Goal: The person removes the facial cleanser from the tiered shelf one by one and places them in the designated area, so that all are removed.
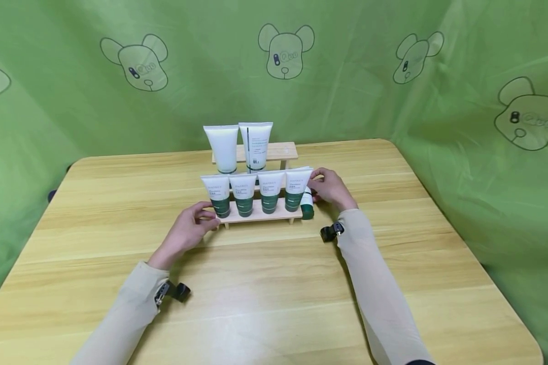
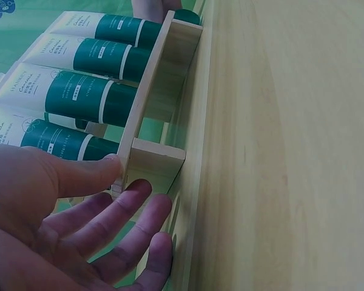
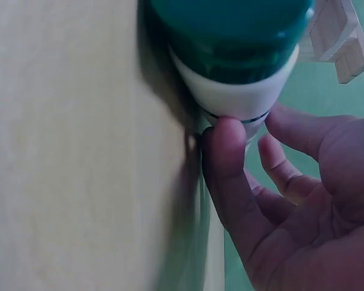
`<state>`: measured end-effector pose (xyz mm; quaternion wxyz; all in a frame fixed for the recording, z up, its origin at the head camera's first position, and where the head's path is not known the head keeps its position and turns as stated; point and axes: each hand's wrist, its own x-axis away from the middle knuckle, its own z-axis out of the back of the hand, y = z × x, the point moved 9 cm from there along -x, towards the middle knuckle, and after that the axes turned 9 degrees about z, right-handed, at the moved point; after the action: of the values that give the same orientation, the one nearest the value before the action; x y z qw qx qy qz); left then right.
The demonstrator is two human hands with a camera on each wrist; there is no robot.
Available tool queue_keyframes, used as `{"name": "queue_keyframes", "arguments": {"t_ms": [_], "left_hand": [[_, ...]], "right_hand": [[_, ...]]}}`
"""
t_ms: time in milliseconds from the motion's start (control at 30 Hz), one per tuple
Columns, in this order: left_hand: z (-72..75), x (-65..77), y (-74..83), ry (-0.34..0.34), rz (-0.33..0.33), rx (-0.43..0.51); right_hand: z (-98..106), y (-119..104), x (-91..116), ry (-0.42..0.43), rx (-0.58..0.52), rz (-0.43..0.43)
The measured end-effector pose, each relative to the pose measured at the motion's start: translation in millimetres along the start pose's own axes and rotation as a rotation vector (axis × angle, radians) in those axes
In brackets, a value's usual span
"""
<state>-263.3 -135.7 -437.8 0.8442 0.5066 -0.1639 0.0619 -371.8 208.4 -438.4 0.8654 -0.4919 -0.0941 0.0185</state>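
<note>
Counting across the head view gives seven tubes: four small white-and-green tubes [image 1: 244, 194] in a row on the front shelf of one wooden rack [image 1: 260, 215], two larger white tubes [image 1: 223, 148] farther back, and one capped tube [image 1: 307, 203], white with green, just beside the rack's right end. The left hand [image 1: 189, 229] is at the front shelf's left end, the right hand [image 1: 331, 187] at the capped tube. Two pale sleeves [image 1: 370, 268] show, with a black device [image 1: 331, 232] at each wrist. The counter [image 1: 265, 294] is light, streaked wood with rounded far corners; beyond it hangs green fabric [image 1: 201, 101] printed with five animal-head outlines, those at far left and far right cut off.

Through the left wrist view, the four small tubes and two supports [image 2: 158, 151] under their shelf show clearly from the side, closer than the head view gives. The left grip is loose: its thumb tip rests against the shelf's left end, while four fingers [image 2: 142, 224] spread below, slightly bent.

At the right wrist, the view reveals what the head camera partly hides: the right grip pinches the capped tube between thumb and forefinger, its cap facing the near side, close to the counter. Whether it touches the wood I cannot tell. One corner of the rack appears behind.
</note>
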Motion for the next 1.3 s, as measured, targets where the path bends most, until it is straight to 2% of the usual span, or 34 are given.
{"name": "queue_keyframes", "arguments": {"t_ms": [300,533,733,933,1133,1300], "left_hand": [[-0.1,0.3,-0.1,-0.001,0.005,0.004],[0.0,-1.0,-1.4,0.0,0.016,0.004],[0.3,-1.7,-1.6,0.002,0.021,-0.005],[0.4,-1.0,-1.3,0.005,0.008,-0.001],[-0.4,-1.6,-1.6,0.003,0.005,0.009],[-0.2,-1.7,-2.7,0.003,0.013,0.005]], "right_hand": [[-1,-1,4,-0.094,0.006,-0.023],[6,-13,9,-0.08,0.04,0.014],[20,-31,15,0.014,0.059,0.067],[38,-62,27,0.144,0.106,0.184],[50,-93,41,0.263,0.074,0.296],[52,-116,53,0.304,0.031,0.381]]}}
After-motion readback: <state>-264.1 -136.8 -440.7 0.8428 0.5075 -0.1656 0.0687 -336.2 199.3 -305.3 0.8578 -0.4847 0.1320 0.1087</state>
